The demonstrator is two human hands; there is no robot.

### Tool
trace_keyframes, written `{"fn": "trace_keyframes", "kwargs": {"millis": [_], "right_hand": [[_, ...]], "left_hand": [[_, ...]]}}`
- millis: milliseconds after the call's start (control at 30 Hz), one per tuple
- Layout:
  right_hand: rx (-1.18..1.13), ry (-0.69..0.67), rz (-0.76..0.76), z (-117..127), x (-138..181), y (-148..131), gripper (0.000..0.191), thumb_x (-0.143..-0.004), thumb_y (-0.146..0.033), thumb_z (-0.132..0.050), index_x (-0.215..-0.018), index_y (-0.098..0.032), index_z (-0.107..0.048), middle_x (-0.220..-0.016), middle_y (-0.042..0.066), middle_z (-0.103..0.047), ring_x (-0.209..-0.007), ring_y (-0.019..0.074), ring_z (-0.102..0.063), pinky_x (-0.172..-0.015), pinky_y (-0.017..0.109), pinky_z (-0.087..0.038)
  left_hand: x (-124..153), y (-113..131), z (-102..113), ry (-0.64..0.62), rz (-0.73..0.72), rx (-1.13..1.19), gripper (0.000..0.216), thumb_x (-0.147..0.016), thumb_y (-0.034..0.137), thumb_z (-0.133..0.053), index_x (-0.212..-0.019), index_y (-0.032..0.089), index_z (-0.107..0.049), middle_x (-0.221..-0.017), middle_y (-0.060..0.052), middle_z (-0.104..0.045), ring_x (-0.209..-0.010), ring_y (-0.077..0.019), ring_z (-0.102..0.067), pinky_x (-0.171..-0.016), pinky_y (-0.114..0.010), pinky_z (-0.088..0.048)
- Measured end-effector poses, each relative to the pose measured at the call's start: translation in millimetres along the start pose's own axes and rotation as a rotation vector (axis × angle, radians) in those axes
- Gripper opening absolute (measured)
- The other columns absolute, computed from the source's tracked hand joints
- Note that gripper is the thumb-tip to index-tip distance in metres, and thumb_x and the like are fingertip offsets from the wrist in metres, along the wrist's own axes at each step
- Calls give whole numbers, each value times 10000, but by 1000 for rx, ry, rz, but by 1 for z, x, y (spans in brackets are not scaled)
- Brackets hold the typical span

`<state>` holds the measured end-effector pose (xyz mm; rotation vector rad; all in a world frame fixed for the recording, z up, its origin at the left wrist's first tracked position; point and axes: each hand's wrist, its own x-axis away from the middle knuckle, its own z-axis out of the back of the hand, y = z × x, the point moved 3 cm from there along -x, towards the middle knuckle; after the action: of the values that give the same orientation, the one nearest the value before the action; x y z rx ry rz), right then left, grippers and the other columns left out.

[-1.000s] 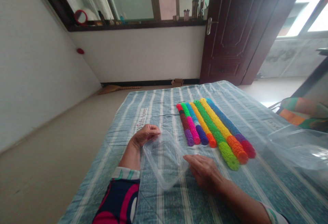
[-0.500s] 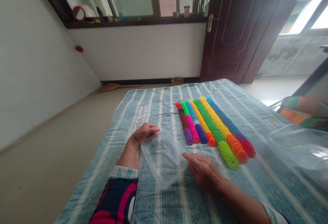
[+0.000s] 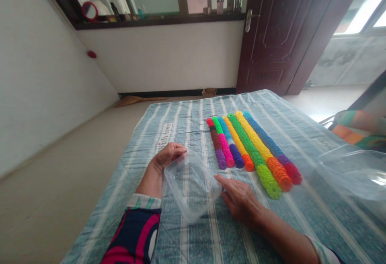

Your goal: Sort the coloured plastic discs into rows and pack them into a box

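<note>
A clear plastic container [image 3: 191, 185] lies on the striped blue cloth [image 3: 193, 123] in front of me. My left hand [image 3: 167, 155] curls over its far left corner, fingers closed on the rim. My right hand [image 3: 241, 199] rests flat on the cloth at the container's right edge, fingers stretched out and touching its side. Just beyond the right hand lie several rows of coloured round discs [image 3: 251, 149], packed side by side in red, pink, blue, orange, green, yellow and purple.
Another clear plastic container [image 3: 352, 171] stands at the right edge of the cloth. A dark wooden door [image 3: 280, 34] and a window sill with small items [image 3: 157, 16] are behind. Bare floor [image 3: 60, 175] lies to the left.
The view has drifted slightly. Both hands and the container stay in nearly the same place; the right hand's fingers have slid a little closer along the container's side.
</note>
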<state>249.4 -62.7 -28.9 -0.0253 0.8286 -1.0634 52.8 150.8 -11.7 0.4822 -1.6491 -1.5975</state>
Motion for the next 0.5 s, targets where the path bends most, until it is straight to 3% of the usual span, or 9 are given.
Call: {"fn": "trace_keyframes", "kwargs": {"millis": [500], "right_hand": [[-24, 10, -13, -1, 1, 1, 416, -889, -114, -412, -1301, -143, -465, -925, 111, -696, -767, 216, -666, -660, 339, -557]], "left_hand": [[1, 3, -3, 2, -13, -29, 360, -693, 392, -675, -503, 116, -544, -434, 0, -476, -421, -70, -382, -454, -221, -253]]}}
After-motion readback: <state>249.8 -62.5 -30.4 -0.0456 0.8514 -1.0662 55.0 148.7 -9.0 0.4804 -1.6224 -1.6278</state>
